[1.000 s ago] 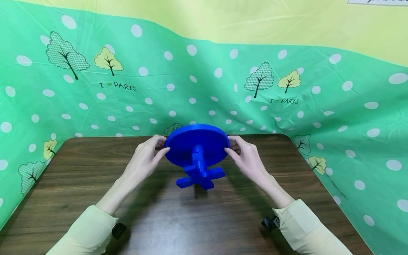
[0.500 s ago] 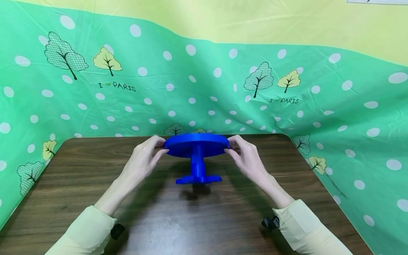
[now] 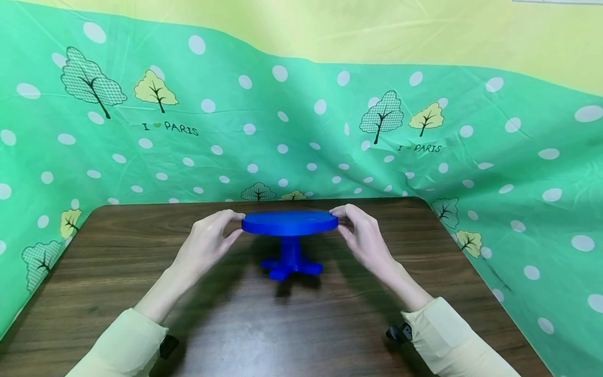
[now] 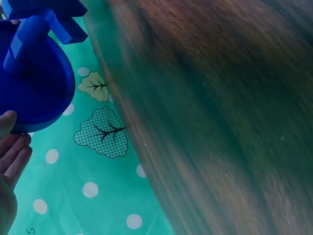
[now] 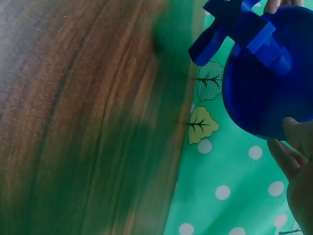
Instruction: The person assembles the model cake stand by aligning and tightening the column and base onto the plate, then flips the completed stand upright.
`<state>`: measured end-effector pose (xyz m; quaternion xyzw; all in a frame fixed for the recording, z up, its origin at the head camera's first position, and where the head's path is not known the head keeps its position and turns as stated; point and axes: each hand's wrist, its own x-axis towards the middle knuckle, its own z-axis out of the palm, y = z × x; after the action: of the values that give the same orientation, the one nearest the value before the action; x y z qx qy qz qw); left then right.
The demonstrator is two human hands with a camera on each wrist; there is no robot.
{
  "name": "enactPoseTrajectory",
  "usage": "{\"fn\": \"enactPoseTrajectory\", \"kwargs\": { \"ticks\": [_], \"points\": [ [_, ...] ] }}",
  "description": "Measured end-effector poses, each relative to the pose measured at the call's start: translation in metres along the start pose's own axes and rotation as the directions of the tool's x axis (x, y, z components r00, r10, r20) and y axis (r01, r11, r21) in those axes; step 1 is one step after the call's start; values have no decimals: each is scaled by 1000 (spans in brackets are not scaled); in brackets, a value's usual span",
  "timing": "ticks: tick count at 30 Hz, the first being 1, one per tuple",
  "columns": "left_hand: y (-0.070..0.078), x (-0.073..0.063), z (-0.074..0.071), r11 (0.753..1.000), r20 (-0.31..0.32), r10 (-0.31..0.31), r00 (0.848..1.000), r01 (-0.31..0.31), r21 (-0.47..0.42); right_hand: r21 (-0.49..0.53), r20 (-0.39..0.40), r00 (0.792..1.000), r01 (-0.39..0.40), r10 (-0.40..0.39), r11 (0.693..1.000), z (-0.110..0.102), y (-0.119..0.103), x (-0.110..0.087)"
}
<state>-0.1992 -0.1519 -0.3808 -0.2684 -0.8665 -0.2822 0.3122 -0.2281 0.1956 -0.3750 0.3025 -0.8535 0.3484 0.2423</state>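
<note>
Both hands hold a blue toy-like round pedestal table (image 3: 290,224) above the wooden tabletop. Its disc is nearly level in the head view, and a short column leads down to a base with several feet (image 3: 292,268). My left hand (image 3: 207,238) pinches the disc's left rim, thumb below and fingers at the edge. On the opposite rim my right hand (image 3: 363,235) pinches in the same way. The left wrist view shows the underside of the blue disc (image 4: 39,83) with the left thumb on it. In the right wrist view the column and feet (image 5: 239,29) point away from the disc.
The dark wooden tabletop (image 3: 264,335) spreads beneath the hands. Behind and beside it hangs a green and yellow cloth (image 3: 301,120) with white dots and printed trees. A small black device (image 3: 399,332) sits at the right cuff, and another black device (image 3: 168,346) at the left.
The blue pedestal table has tipped from showing its underside to nearly level, its top face now just visible. Its disc has come lower in the head view, while both hands keep their grip.
</note>
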Motion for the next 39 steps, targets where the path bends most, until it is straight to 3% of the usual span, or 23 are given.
{"fn": "enactPoseTrajectory", "kwargs": {
  "ticks": [14,21,32,39],
  "points": [
    [-2,-10,2,992,-50,122,991,-120,50,-6,-78,986,144,-144,990,8,3,-7],
    [-2,-13,3,986,-56,159,986,-156,53,52,-107,983,157,-151,986,12,5,-11],
    [-3,-20,7,982,-30,184,982,-183,54,71,-113,978,182,-173,981,15,5,-16],
    [-3,-22,6,985,-2,163,987,-162,55,68,-112,977,189,-181,980,15,4,-19]
  ]
}}
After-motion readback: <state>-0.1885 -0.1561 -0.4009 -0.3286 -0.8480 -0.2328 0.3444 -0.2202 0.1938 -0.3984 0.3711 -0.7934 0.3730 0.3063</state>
